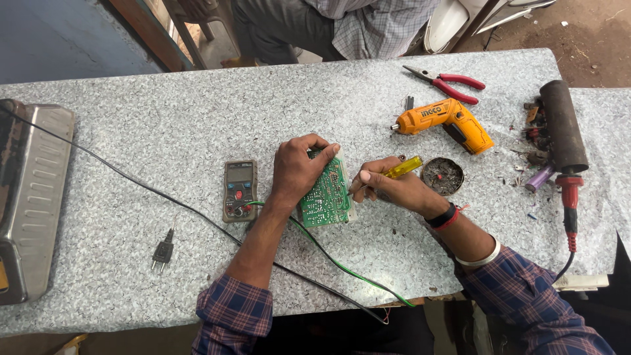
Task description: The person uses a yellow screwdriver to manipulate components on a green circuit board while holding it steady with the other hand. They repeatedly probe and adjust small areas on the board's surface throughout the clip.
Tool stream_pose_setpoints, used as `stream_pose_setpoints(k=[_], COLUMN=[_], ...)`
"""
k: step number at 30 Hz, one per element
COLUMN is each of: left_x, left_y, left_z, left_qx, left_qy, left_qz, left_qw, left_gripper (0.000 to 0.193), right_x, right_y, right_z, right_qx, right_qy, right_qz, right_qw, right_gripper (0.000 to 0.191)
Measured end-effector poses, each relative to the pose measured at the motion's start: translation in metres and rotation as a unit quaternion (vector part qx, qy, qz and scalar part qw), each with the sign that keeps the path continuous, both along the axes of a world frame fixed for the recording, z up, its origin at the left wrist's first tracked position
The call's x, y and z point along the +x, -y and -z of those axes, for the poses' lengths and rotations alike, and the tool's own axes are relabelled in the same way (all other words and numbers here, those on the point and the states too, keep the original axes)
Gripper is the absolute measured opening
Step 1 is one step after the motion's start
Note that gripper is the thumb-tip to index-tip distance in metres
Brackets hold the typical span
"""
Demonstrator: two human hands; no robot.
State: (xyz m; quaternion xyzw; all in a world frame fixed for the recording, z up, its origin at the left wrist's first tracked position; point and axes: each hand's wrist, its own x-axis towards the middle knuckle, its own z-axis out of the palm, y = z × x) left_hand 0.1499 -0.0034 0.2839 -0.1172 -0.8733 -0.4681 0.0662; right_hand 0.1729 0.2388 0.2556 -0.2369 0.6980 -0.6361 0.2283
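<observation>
board held steady, screwdriver working its edge

nearest the camera, two plaid sleeves are reaching out over the table's front edge, and a black cable and a green wire are trailing back across that edge.

the left hand is clamping down over the top of the green board, fingers curled round its far edge, seemingly to keep it from sliding. the board is lying flat near the table's middle, solder side up. the right hand is pinching a yellow-handled screwdriver, closed firmly on it, with the tip going to the board's right edge; the low angle looks suited to prying or probing.

just left of the board a meter is lying face up, within easy glance. a loose plug is sitting apart, further left, and a metal casing is resting at the left end.

right of the hands, a round tin is holding scraps. beyond it, an orange driver, red pliers and a dark roller are lying by bits of debris.

the table is speckled grey laminate. at its far side another person is sitting, on bare earth floor.
</observation>
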Motion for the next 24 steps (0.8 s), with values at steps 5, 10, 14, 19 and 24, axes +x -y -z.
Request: stream_pose_setpoints(k=[5, 10, 14, 19, 24], left_x=[-0.0047, -0.0088, -0.0077, -0.0082, -0.0065], left_y=[-0.0027, -0.0044, -0.0036, -0.0032, -0.0046], left_z=[0.0066, 0.0116, 0.0099, 0.008, 0.0081], left_qx=[0.001, -0.006, -0.004, -0.002, -0.004], left_qy=[-0.007, 0.007, 0.008, 0.01, 0.006], left_qz=[-0.001, 0.006, 0.005, 0.006, 0.005], left_qw=[1.0, 1.0, 1.0, 1.0, 1.0], left_gripper=[0.029, 0.028, 0.028, 0.028, 0.028], right_x=[-0.005, -0.0079, -0.0079, -0.0085, -0.0063], right_y=[-0.0013, -0.0028, -0.0022, -0.0016, -0.0033], right_z=[0.0048, 0.0098, 0.0089, 0.0072, 0.0057], right_qx=[-0.01, -0.011, -0.005, -0.005, -0.003], right_qy=[0.006, -0.003, -0.009, -0.005, -0.01], right_qz=[0.0, -0.002, -0.005, -0.004, -0.006], right_qw=[1.0, 1.0, 1.0, 1.0, 1.0], right_gripper=[0.046, 0.046, 0.046, 0.046, 0.047])
